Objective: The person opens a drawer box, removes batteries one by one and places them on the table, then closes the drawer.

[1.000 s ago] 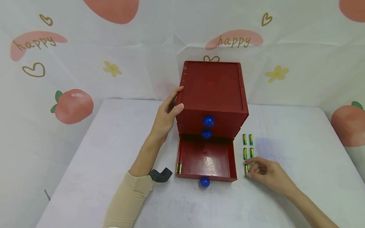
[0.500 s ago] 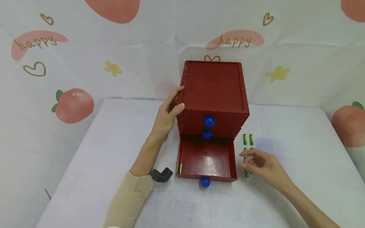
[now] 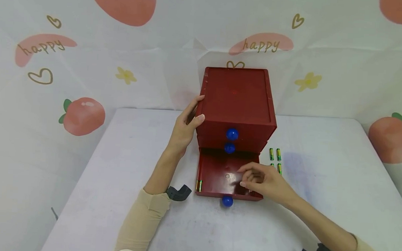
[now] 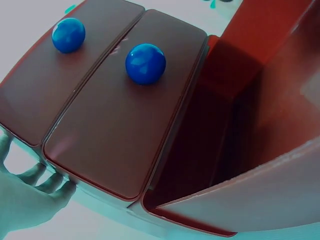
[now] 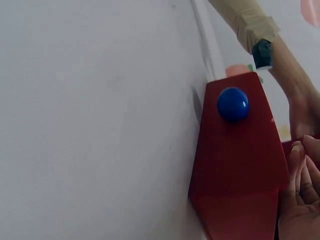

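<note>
A red three-drawer cabinet (image 3: 236,95) stands on the table, its bottom drawer (image 3: 216,170) pulled out. Blue ball knobs (image 4: 145,64) sit on the drawer fronts. My left hand (image 3: 182,132) grips the cabinet's left side, thumb at the front top edge. Two green-and-gold batteries (image 3: 199,185) stand side by side in the drawer's front left corner. Over the drawer's right half hovers my right hand (image 3: 265,181), fingers bent, thumb and forefinger a little apart; whether something lies between them is not visible. Several batteries (image 3: 278,154) lie in rows to the right, partly behind this hand.
The white table (image 3: 134,138) runs back to a cloth backdrop (image 3: 167,39) with fruit prints. Dark wrist camera mounts (image 3: 179,193) sit at both forearms. The open drawer juts toward me, with its blue knob (image 3: 227,201) at the front.
My right hand has moved left, from the batteries on the table to above the open drawer. My left hand stays on the cabinet. The two batteries in the drawer have not moved.
</note>
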Demonstrator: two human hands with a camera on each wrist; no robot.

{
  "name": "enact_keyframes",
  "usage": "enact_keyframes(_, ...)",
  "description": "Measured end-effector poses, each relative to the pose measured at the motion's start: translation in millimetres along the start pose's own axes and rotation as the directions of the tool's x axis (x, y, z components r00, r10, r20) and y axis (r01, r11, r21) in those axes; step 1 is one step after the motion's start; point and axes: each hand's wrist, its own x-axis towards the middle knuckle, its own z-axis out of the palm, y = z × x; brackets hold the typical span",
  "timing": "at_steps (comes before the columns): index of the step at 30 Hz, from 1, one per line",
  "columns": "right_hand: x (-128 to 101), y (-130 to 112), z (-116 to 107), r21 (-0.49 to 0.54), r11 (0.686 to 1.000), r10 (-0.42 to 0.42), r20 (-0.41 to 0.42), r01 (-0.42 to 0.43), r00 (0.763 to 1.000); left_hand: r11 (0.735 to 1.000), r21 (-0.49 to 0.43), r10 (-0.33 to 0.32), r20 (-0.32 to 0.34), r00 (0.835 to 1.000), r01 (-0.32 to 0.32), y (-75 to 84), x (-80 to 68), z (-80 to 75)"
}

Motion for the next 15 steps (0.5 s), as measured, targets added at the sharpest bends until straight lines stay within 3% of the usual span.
enact_keyframes(9,19.9,-2.3,22.4,0.024,0.999,-0.035,0.080,0.033,0.996,1.000,-0.009,-0.008,0.002,1.000,0.008,0.6,0.6,0.3)
enact_keyframes(15,29.8,-4.7,32.8,0.018,1.000,-0.004,0.119,0.002,0.993,0.999,-0.011,-0.031,0.004,1.000,0.031,8.6,-1.4,2.3)
